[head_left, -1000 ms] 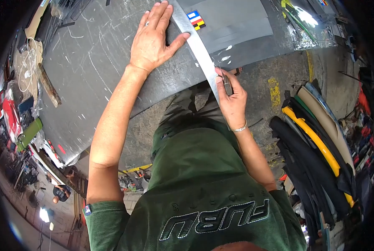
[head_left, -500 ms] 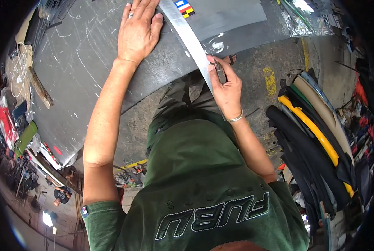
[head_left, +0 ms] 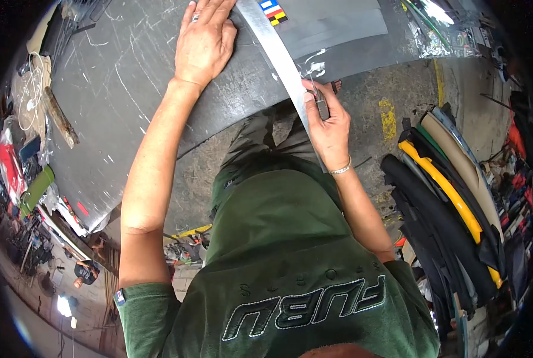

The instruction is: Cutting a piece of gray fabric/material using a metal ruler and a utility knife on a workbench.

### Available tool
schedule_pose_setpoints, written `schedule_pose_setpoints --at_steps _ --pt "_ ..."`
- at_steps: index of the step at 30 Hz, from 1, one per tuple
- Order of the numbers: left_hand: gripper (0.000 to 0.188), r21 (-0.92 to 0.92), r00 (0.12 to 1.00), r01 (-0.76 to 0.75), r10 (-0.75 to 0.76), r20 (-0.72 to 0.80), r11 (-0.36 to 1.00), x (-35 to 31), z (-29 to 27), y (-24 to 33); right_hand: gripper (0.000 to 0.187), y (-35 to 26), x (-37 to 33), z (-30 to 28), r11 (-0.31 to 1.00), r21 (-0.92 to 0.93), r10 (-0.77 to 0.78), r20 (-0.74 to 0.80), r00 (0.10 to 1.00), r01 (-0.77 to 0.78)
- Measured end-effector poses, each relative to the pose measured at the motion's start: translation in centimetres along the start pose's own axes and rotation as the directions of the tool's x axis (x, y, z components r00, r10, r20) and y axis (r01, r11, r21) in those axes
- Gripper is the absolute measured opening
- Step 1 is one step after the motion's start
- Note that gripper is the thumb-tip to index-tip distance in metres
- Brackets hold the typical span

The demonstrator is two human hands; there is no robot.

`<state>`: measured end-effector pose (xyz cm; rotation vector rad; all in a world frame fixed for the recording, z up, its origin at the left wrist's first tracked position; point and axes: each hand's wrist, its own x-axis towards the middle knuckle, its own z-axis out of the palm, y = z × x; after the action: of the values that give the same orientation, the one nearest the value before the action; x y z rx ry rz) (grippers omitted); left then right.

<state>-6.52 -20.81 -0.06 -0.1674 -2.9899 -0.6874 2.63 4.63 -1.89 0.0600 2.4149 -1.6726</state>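
The left hand (head_left: 205, 52) lies flat on the worktop (head_left: 129, 77), fingers close together, just beside the metal strip (head_left: 275, 51). The right hand (head_left: 330, 134) pinches a dark knife (head_left: 322, 107) by the strip's nearer end, which juts past the worktop's edge.

Left hand (head_left: 205, 51) flat (palm down); right hand (head_left: 332, 132) curled.

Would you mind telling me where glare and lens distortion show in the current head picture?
In the head view, the metal straightedge shines pale; clear plastic at upper right catches bright glare; the dark worktable has a near edge that bows; the corners fall to black.
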Motion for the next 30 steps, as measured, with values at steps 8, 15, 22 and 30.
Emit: schedule_pose_setpoints --at_steps 8,15,22,30 --pt "0.071 -0.001 1.000 -0.006 0.006 -0.014 1.000 0.2 -0.1 0.5 0.035 -0.1 0.0 -0.3 0.999 -0.021 0.036 0.012 0.999 -0.036" --pt "0.120 0.085 0.994 -0.026 0.035 -0.106 0.996 -0.3 1.2 -0.8 0.023 -0.4 -0.2 0.0 0.998 -0.015 0.059 -0.005 0.998 -0.059" --pt "0.125 0.106 0.992 -0.042 0.054 -0.117 0.993 -0.4 1.1 -0.8 0.031 0.2 -0.1 0.1 1.000 0.001 0.014 0.001 1.000 -0.014" --pt "0.112 0.130 0.989 -0.062 0.079 -0.128 0.990 -0.1 1.3 -0.8 0.030 -0.6 0.1 -0.1 1.000 -0.025 0.003 0.009 1.000 -0.002"
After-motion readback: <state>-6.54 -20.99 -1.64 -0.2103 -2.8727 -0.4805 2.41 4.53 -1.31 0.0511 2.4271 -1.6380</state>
